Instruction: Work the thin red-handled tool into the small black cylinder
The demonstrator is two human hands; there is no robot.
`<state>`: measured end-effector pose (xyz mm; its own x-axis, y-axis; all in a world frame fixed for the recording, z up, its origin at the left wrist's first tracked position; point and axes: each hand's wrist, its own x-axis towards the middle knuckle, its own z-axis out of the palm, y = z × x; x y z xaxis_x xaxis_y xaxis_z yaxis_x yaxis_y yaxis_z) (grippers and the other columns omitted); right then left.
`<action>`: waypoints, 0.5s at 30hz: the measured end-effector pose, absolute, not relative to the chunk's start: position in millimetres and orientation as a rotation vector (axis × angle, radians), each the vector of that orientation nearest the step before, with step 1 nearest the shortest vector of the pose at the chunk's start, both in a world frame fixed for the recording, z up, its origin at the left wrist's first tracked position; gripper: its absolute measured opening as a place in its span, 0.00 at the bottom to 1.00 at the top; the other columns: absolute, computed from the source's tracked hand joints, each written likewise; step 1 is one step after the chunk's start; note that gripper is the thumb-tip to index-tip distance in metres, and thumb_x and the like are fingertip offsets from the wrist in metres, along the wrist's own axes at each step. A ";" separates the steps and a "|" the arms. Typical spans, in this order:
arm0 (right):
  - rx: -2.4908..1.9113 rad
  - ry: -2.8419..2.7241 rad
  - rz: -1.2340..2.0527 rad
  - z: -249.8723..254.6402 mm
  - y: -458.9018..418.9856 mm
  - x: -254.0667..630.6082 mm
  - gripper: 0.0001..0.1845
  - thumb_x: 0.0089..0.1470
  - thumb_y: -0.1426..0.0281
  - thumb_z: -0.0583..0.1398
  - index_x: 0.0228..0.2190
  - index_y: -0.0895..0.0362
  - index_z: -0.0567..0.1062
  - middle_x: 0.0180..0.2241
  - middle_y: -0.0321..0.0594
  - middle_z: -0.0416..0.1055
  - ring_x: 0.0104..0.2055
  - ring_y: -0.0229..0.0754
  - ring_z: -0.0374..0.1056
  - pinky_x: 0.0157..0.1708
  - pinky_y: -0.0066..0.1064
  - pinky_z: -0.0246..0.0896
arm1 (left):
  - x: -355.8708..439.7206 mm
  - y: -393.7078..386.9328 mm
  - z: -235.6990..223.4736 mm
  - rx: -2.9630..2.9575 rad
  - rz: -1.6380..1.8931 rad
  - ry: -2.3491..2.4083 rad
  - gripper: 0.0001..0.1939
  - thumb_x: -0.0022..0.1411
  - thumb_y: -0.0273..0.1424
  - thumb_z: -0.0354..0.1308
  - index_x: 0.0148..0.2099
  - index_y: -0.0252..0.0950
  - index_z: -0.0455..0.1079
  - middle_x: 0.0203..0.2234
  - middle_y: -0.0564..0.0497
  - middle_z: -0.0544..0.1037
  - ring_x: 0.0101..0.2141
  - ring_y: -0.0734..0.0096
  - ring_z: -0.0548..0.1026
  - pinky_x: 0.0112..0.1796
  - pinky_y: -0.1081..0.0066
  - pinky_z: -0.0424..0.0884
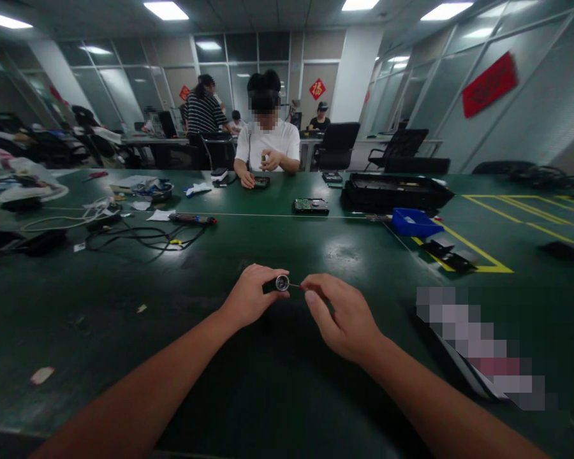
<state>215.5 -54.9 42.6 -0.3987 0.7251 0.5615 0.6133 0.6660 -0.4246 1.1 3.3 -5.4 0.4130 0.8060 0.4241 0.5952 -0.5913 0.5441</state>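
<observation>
My left hand (254,294) is closed around what looks like a small flashlight (282,282), a short dark cylinder with a silver rim whose round end faces me. From its right side a thin metal rod (294,285) runs to my right hand (342,312). The thumb and fingertips of that hand are bent round the rod's reddish end in a pinch. Whether the rod touches the cylinder or goes into it I cannot tell. Both hands are over the dark green table (210,376), near its middle.
A co-worker (268,143) sits opposite, handling a small device. A circuit-board drive (310,205), a black tray (397,191) and a blue bin (415,223) stand ahead. Cables (138,237) and a dark-handled tool (192,218) lie left; a blurred-out flat item (473,344) lies right.
</observation>
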 end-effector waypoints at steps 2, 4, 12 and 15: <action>-1.027 -2.089 0.237 41.7 -55.2 214.3 0.10 0.64 0.69 0.53 0.43 0.54 0.73 0.37 0.43 0.77 0.38 0.44 0.73 0.39 0.37 0.67 | 1.4 3.7 -6.6 2.363 0.959 1.201 0.18 0.61 0.36 0.67 0.53 0.43 0.74 0.45 0.50 0.81 0.47 0.59 0.76 0.49 0.58 0.67; -1.060 -1.952 0.345 37.6 -52.8 213.2 0.11 0.65 0.67 0.54 0.45 0.53 0.73 0.38 0.43 0.77 0.39 0.45 0.74 0.40 0.38 0.68 | 1.5 3.7 -7.5 2.356 0.955 1.204 0.18 0.60 0.35 0.67 0.53 0.44 0.74 0.45 0.50 0.81 0.46 0.59 0.76 0.49 0.58 0.67; -1.011 -1.189 0.932 11.5 -25.0 213.5 0.15 0.62 0.57 0.57 0.38 0.56 0.75 0.32 0.40 0.75 0.33 0.42 0.73 0.37 0.39 0.72 | -0.7 4.5 -7.9 2.350 0.941 1.139 0.21 0.61 0.33 0.67 0.56 0.43 0.73 0.48 0.50 0.80 0.49 0.60 0.74 0.51 0.58 0.68; -0.957 -0.998 1.130 9.6 -17.7 217.5 0.14 0.61 0.58 0.58 0.36 0.56 0.74 0.30 0.38 0.73 0.30 0.41 0.71 0.34 0.38 0.72 | 1.1 4.6 -6.9 2.338 0.949 1.179 0.20 0.62 0.33 0.66 0.56 0.42 0.73 0.48 0.50 0.80 0.49 0.59 0.74 0.51 0.58 0.67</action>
<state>217.5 -17.7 9.6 0.1352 0.9817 0.1344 -0.2554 0.1656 -0.9526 1.1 4.6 -6.9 0.4280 0.8072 0.4064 0.5695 -0.5901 0.5723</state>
